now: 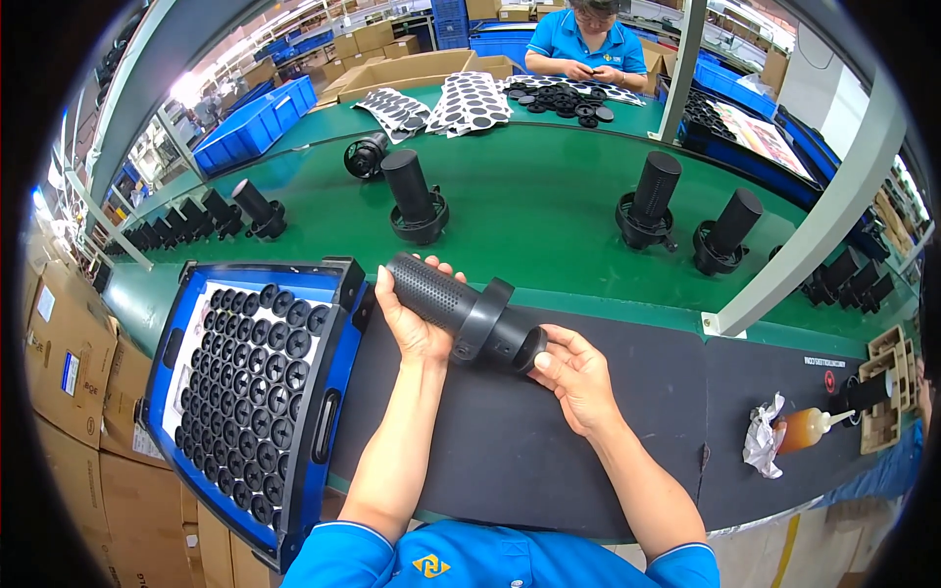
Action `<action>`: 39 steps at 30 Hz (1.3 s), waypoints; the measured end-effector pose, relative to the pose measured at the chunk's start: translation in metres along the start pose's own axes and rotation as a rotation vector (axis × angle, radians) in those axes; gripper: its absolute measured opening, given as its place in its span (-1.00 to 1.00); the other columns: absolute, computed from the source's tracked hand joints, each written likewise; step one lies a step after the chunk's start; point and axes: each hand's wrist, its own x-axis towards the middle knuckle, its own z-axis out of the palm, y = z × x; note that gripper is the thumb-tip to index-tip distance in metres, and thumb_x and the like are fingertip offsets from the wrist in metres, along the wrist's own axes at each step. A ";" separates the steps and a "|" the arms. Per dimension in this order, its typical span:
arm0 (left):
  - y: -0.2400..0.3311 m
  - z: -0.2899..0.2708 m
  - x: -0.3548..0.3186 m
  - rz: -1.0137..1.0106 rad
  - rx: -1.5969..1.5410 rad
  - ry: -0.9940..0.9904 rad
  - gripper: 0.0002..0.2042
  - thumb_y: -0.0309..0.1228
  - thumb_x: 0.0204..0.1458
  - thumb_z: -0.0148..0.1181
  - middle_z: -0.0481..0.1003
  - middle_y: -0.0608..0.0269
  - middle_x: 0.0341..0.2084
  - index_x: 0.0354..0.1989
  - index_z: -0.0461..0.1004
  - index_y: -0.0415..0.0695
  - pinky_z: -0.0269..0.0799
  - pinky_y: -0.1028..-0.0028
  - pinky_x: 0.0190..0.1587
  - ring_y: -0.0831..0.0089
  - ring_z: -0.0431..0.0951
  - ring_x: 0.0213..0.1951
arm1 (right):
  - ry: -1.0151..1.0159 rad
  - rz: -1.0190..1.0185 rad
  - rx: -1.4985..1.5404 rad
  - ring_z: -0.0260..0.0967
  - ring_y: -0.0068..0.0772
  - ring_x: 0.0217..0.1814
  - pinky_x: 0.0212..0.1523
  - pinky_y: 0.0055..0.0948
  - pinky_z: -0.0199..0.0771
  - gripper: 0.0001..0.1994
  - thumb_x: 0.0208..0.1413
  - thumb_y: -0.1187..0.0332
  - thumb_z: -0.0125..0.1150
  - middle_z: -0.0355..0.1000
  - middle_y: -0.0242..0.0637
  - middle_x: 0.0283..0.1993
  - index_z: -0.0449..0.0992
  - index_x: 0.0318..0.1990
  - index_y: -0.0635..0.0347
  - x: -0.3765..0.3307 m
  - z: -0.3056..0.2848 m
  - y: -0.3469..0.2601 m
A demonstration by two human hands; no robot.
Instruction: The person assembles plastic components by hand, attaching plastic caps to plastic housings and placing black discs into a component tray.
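1. Across the workroom, in the head view, a long glossy green work surface [529, 196] runs beyond a black-matted table [627, 431]; one co-worker in a blue shirt [569, 39] sits opposite.
2. Both forearms rise from the lower edge and angle inward. The left hand [417, 328] cups one matte black perforated cylinder [436, 294] from below, thumb on the near side, fingertips showing beyond. The right hand [578, 377] pinches its lower open end between thumb and fingers.
3. That cylinder, ringed by one wide collar, tilts down rightward above the mat.
4. Four similar black cylinders in ring bases [412, 196] stand nearest on the green surface; the rows farther out are too small to count.
5. One blue tray with black edges [345, 392], left, holds dozens of black round caps [297, 343].
6. Right: one amber-filled squeeze bottle [804, 429], touching one crumpled white wrapper [763, 446].
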 end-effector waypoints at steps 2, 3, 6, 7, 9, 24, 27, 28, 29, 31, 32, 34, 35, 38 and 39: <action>-0.001 0.001 -0.001 -0.006 0.004 0.006 -0.63 0.00 -0.07 0.09 0.44 0.31 -0.41 -0.26 0.32 -0.02 0.46 0.32 -0.28 0.43 0.49 -0.37 | -0.002 -0.004 -0.003 0.43 -0.41 -0.19 -0.13 -0.55 0.43 -0.56 -0.05 0.56 0.20 0.42 -0.12 -0.11 0.28 0.04 0.28 0.000 0.000 0.000; 0.000 0.001 -0.002 -0.008 0.007 0.009 -0.63 0.00 -0.07 0.09 0.44 0.31 -0.41 -0.25 0.32 -0.02 0.46 0.33 -0.28 0.43 0.49 -0.37 | -0.003 -0.005 -0.004 0.43 -0.41 -0.19 -0.13 -0.55 0.43 -0.56 -0.05 0.56 0.20 0.42 -0.12 -0.11 0.28 0.04 0.28 0.000 0.000 0.001; -0.003 0.001 -0.003 0.012 0.054 -0.004 -0.61 0.01 -0.07 0.08 0.43 0.31 -0.40 -0.24 0.31 -0.03 0.46 0.34 -0.27 0.43 0.49 -0.35 | 0.021 -0.021 -0.015 0.43 -0.41 -0.19 -0.13 -0.54 0.43 -0.57 -0.05 0.55 0.20 0.43 -0.12 -0.11 0.29 0.03 0.28 0.000 0.002 0.002; -0.003 0.001 -0.004 0.023 0.078 -0.011 -0.61 0.01 -0.07 0.08 0.43 0.31 -0.39 -0.23 0.31 -0.03 0.45 0.34 -0.27 0.43 0.49 -0.35 | 0.032 -0.029 -0.019 0.43 -0.41 -0.19 -0.13 -0.53 0.43 -0.58 -0.05 0.55 0.20 0.43 -0.12 -0.12 0.30 0.03 0.28 0.000 0.003 0.003; -0.006 0.002 -0.006 0.032 0.101 -0.017 -0.60 0.01 -0.07 0.08 0.43 0.31 -0.39 -0.22 0.30 -0.03 0.45 0.34 -0.26 0.44 0.48 -0.34 | 0.046 -0.037 -0.025 0.43 -0.41 -0.19 -0.12 -0.53 0.44 -0.58 -0.05 0.55 0.20 0.43 -0.12 -0.12 0.30 0.02 0.28 0.000 0.001 0.004; 0.010 0.092 -0.014 0.704 1.226 -0.460 -0.60 -0.40 -0.20 0.21 0.42 0.14 -0.31 -0.14 0.28 -0.20 0.35 0.42 -0.16 0.32 0.45 -0.28 | 0.227 -0.147 -0.005 0.44 -0.21 -0.12 -0.08 -0.41 0.47 -0.56 0.04 0.40 0.17 0.38 0.02 -0.05 0.27 0.06 0.38 0.019 -0.050 -0.035; -0.008 0.043 -0.026 0.465 1.570 -0.379 -0.60 -0.43 -0.20 0.22 0.43 0.13 -0.29 -0.14 0.29 -0.22 0.34 0.43 -0.14 0.32 0.45 -0.27 | 0.288 -0.159 0.030 0.44 -0.21 -0.13 -0.09 -0.42 0.48 -0.59 0.08 0.36 0.14 0.39 0.03 -0.07 0.28 0.05 0.39 0.027 -0.061 -0.040; -0.009 0.041 -0.031 0.238 1.382 -0.302 -0.60 -0.43 -0.20 0.23 0.44 0.13 -0.29 -0.14 0.30 -0.22 0.34 0.43 -0.14 0.34 0.45 -0.26 | 0.306 -0.154 0.044 0.44 -0.21 -0.13 -0.10 -0.42 0.48 -0.59 0.09 0.35 0.13 0.39 0.03 -0.08 0.28 0.04 0.39 0.026 -0.063 -0.041; -0.012 0.046 -0.028 0.213 1.316 -0.302 -0.59 -0.41 -0.19 0.25 0.44 0.13 -0.29 -0.14 0.29 -0.23 0.34 0.43 -0.15 0.36 0.45 -0.28 | 0.317 -0.155 0.045 0.44 -0.21 -0.13 -0.10 -0.42 0.48 -0.59 0.09 0.35 0.13 0.39 0.03 -0.08 0.28 0.04 0.39 0.019 -0.064 -0.043; -0.032 0.064 0.006 0.198 1.235 -0.332 -0.58 -0.39 -0.19 0.27 0.44 0.13 -0.28 -0.13 0.29 -0.23 0.34 0.44 -0.15 0.38 0.44 -0.29 | 0.297 -0.175 0.043 0.44 -0.21 -0.14 -0.11 -0.43 0.48 -0.60 0.10 0.35 0.12 0.40 0.03 -0.10 0.28 0.04 0.40 0.025 -0.066 -0.043; -0.051 0.075 0.026 0.253 1.236 -0.339 -0.57 -0.37 -0.19 0.28 0.44 0.12 -0.29 -0.14 0.29 -0.23 0.35 0.45 -0.16 0.38 0.44 -0.30 | 0.289 -0.185 0.038 0.44 -0.21 -0.14 -0.11 -0.43 0.49 -0.60 0.10 0.35 0.11 0.40 0.03 -0.10 0.28 0.04 0.40 0.027 -0.068 -0.043; -0.094 0.091 0.065 0.309 1.211 -0.361 -0.55 -0.34 -0.20 0.30 0.44 0.11 -0.31 -0.15 0.29 -0.25 0.35 0.45 -0.18 0.38 0.45 -0.32 | 0.270 -0.196 0.020 0.44 -0.22 -0.15 -0.12 -0.44 0.49 -0.61 0.11 0.34 0.10 0.41 0.03 -0.12 0.28 0.04 0.41 0.029 -0.073 -0.041; -0.113 0.093 0.087 0.318 1.190 -0.381 -0.55 -0.32 -0.21 0.31 0.44 0.10 -0.31 -0.16 0.29 -0.25 0.36 0.45 -0.19 0.37 0.45 -0.33 | 0.252 -0.203 0.009 0.44 -0.22 -0.15 -0.13 -0.45 0.49 -0.61 0.12 0.34 0.09 0.41 0.03 -0.13 0.27 0.04 0.42 0.029 -0.072 -0.039; -0.155 0.089 0.124 0.299 1.396 -0.397 -0.51 -0.28 -0.23 0.32 0.44 0.07 -0.37 -0.18 0.26 -0.28 0.39 0.40 -0.24 0.31 0.47 -0.37 | 0.224 -0.187 0.019 0.44 -0.23 -0.15 -0.12 -0.46 0.49 -0.61 0.12 0.36 0.08 0.41 0.03 -0.13 0.27 0.04 0.43 0.029 -0.072 -0.037; -0.161 0.081 0.134 0.362 1.408 -0.370 -0.51 -0.28 -0.24 0.32 0.45 0.05 -0.38 -0.18 0.26 -0.28 0.40 0.38 -0.25 0.27 0.48 -0.38 | 0.216 -0.181 0.019 0.44 -0.23 -0.15 -0.12 -0.45 0.48 -0.62 0.12 0.36 0.07 0.41 0.03 -0.14 0.27 0.03 0.43 0.029 -0.068 -0.036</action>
